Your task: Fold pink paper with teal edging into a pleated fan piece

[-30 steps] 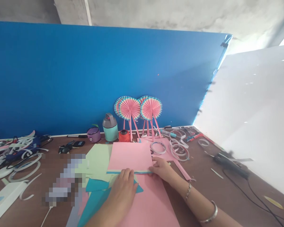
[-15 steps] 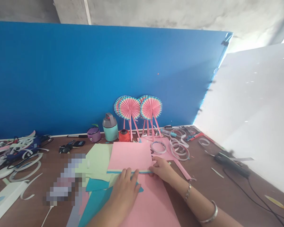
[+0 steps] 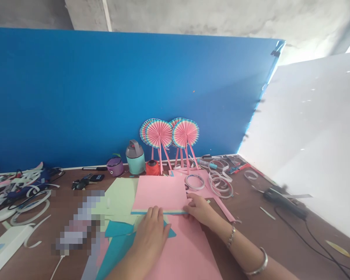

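Note:
A pink paper sheet (image 3: 162, 192) lies on the brown table, with a thin blue strip along its near edge. My left hand (image 3: 151, 231) rests flat on that edge, fingers stretched out and pressing down. My right hand (image 3: 200, 209) holds the sheet's right corner, fingers bent on the edge. A second pink sheet (image 3: 186, 252) lies under my hands, with teal paper (image 3: 116, 249) to its left and a pale green sheet (image 3: 119, 198) behind that.
Pink pleated paper fans (image 3: 172, 134) lean on the blue board. Beside them stand a teal flask (image 3: 135, 157), a purple pot (image 3: 115, 166) and an orange spool (image 3: 153, 167). Tape rings (image 3: 218, 182) lie right; a glue gun (image 3: 282, 200) with cable farther right. Tape scraps (image 3: 20, 194) clutter the left.
My left hand's fingers have shifted slightly along the sheet's near edge. The right hand and the papers stay where they were.

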### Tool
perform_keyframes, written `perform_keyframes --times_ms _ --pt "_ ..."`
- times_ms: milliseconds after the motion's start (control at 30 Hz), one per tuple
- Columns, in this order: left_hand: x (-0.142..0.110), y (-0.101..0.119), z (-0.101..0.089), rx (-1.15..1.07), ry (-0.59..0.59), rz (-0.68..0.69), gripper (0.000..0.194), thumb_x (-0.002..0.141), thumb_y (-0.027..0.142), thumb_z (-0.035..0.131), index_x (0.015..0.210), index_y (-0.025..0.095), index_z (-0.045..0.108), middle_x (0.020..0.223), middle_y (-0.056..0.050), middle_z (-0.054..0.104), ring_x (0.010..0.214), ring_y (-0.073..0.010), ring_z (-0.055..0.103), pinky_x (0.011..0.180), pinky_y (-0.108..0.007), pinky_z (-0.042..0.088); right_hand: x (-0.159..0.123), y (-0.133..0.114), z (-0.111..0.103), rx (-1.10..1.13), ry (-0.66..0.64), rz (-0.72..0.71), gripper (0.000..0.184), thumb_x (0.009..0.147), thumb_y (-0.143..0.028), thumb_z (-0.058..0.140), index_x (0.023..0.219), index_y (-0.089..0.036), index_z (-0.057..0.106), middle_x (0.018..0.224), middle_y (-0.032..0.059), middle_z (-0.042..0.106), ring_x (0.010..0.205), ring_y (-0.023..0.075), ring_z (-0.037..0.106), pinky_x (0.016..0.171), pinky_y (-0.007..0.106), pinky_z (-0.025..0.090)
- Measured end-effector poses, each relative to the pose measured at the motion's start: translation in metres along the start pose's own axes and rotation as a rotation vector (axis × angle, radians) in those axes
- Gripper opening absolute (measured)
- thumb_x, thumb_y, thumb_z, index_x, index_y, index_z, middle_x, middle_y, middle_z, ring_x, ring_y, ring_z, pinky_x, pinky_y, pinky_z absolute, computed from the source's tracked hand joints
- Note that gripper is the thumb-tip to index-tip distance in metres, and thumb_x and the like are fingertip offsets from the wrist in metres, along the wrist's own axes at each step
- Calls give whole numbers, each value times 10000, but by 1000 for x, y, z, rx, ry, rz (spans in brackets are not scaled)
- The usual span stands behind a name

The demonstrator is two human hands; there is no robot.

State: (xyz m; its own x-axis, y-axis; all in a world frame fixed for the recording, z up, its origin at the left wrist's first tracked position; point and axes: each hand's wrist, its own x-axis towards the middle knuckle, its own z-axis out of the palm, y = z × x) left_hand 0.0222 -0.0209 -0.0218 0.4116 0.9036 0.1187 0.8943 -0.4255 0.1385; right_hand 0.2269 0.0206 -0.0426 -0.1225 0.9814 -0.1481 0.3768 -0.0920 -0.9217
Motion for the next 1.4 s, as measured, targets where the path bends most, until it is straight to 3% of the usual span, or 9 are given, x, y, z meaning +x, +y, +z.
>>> perform_keyframes --times_ms 167,333,533,833,933,1067,1167,1300,1400 --pt "-3 1 -3 97 4 -53 356 888 250 466 1181 92 591 1037 -147 597 982 -301 530 813 -452 465 -2 -6 1 9 -6 22 339 690 -210 498 1016 -145 563 535 -25 641 440 129 588 427 201 438" --pt "-3 2 -3 132 2 15 421 883 292 502 1303 277 516 1022 -110 601 950 -302 549 734 -418 472 -5 -10 5 -80 70 20 366 653 -201 565 1017 -160 555 496 -57 600 419 126 572 401 194 421" --pt "-2 3 -8 151 7 -55 373 868 286 534 1176 89 608 1019 -149 617 970 -307 551 774 -427 464 -1 -4 3 60 -18 42 410 643 -181 528 1051 -149 536 527 -42 629 428 123 582 413 197 441" --pt "-7 -16 -26 299 -17 -211 425 916 321 405 815 59 724 843 -167 617 875 -315 576 737 -434 455 4 3 1 169 -62 71 413 635 -197 472 1042 -145 517 558 -23 651 437 136 605 396 204 451" --pt "-5 -28 -32 307 50 -248 447 928 277 348 764 97 722 829 -156 624 859 -309 585 708 -423 465 -1 -6 -3 186 -88 77 376 641 -206 493 1010 -146 525 546 -24 646 447 132 609 418 200 460" --pt "0 -38 -40 249 294 -223 369 899 156 340 1131 119 624 1076 -153 620 952 -290 573 727 -407 485 -14 -22 -20 287 -170 121 345 692 -246 561 1026 -168 518 646 2 693 511 121 642 462 179 470" --pt "0 -34 -42 89 400 -96 366 906 188 351 1193 163 577 1149 -125 607 1043 -274 549 830 -425 482 -22 -29 -32 194 -433 232 297 662 -262 634 918 -170 514 642 26 703 490 134 647 385 150 407" --pt "-9 -22 -29 -155 193 183 428 910 417 434 1281 220 512 1289 -110 557 1163 -271 510 955 -443 444 -28 -35 -38 -52 -763 330 219 634 -276 677 707 -172 499 547 12 669 433 131 625 338 126 341" --pt "-17 -14 -9 -233 -97 404 849 754 633 569 1442 228 279 1498 -136 300 1335 -341 328 1042 -500 361 -28 -38 -40 -157 -854 332 209 711 -329 603 620 -154 532 563 32 667 444 123 616 359 146 363"
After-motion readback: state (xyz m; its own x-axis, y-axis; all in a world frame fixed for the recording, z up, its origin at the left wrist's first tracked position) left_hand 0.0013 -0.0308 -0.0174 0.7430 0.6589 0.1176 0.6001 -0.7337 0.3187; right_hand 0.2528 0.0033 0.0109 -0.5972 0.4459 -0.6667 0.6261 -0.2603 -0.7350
